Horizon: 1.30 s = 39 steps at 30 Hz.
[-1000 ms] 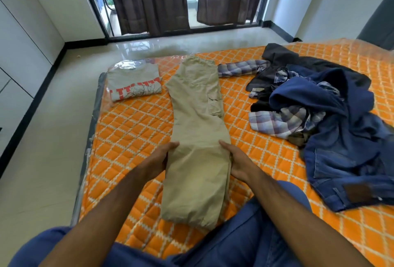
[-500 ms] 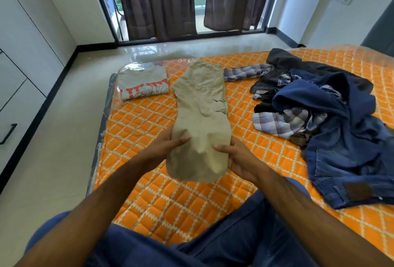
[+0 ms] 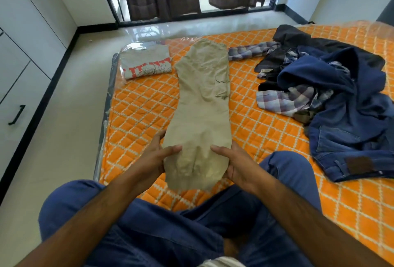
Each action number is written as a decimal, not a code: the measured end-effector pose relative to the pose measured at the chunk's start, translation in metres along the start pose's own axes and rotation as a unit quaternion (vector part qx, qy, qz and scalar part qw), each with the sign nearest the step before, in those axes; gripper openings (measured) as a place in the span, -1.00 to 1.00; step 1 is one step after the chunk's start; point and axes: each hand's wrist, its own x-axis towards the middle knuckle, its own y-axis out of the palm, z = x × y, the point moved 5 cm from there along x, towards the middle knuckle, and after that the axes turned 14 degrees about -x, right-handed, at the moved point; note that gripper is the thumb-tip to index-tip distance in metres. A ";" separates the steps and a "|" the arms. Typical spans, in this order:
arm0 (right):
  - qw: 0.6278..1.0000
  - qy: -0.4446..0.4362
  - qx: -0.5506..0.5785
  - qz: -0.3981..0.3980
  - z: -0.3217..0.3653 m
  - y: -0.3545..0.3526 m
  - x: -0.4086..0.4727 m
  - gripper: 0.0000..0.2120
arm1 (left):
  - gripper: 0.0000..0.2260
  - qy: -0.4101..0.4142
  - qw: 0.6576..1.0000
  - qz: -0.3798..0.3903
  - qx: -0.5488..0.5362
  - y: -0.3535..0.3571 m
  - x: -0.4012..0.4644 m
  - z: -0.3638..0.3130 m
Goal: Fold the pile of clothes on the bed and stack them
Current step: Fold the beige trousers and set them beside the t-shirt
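Here, both hands [image 3: 193, 160] gripping khaki trousers [image 3: 202, 104], unfolded pile [image 3: 332, 96] beside, on bed [image 3: 266, 138]

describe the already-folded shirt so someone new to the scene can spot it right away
Start at the orange quilted bed and go to its far left corner, nearest the curtained window. The folded grey T-shirt with red lettering lies flat there, just left of the long khaki trousers. It is the only neat rectangle; the other clothes sit in a rumpled pile on the right.
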 end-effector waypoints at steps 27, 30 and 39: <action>0.573 -0.387 -0.723 -0.012 0.001 -0.017 -0.018 -0.63 | -0.63 0.327 0.731 0.139 0.582 -0.017 0.002 -0.009; 0.695 -0.253 -0.657 0.146 0.006 -0.018 0.008 -0.71 | -0.60 0.300 0.736 0.237 0.559 -0.009 0.028 -0.019; 0.912 -0.118 -0.389 0.060 0.086 -0.054 0.124 -0.77 | -0.59 0.113 0.936 0.198 0.270 0.017 0.156 -0.062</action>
